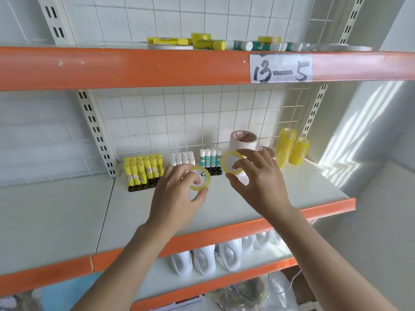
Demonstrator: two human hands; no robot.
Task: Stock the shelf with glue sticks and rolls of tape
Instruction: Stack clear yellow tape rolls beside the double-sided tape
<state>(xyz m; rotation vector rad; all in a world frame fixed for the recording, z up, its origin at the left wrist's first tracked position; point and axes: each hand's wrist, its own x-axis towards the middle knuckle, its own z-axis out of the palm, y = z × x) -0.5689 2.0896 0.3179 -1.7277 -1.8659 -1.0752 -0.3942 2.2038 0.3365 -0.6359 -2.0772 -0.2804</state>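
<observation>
Hands: left hand [179, 189] at frame centre, fingers and thumb curled round a small clear-yellow tape roll [199, 178]; right hand [258, 176] just right of it, pinching a second small tape roll [231, 162] held tilted on edge, with something white under the palm that cannot be made out.

Shelf: middle shelf [280, 194], white deck with orange lip.

Stock in place, back of the deck, left to right: yellow glue sticks [143, 169] upright in a black tray; white-capped sticks [183, 158]; green-labelled glue sticks [210, 158]; wide white tape rolls [243, 140] stacked; tall yellow tape stacks [292, 147] at far right.

Step in hand, as judged: placing tape rolls.

Next move: set both rolls flat on bare deck near the tape group, clear of the glue trays.

Upper shelf [134, 68], labelled "13-5": loose glue sticks and tape.
</observation>
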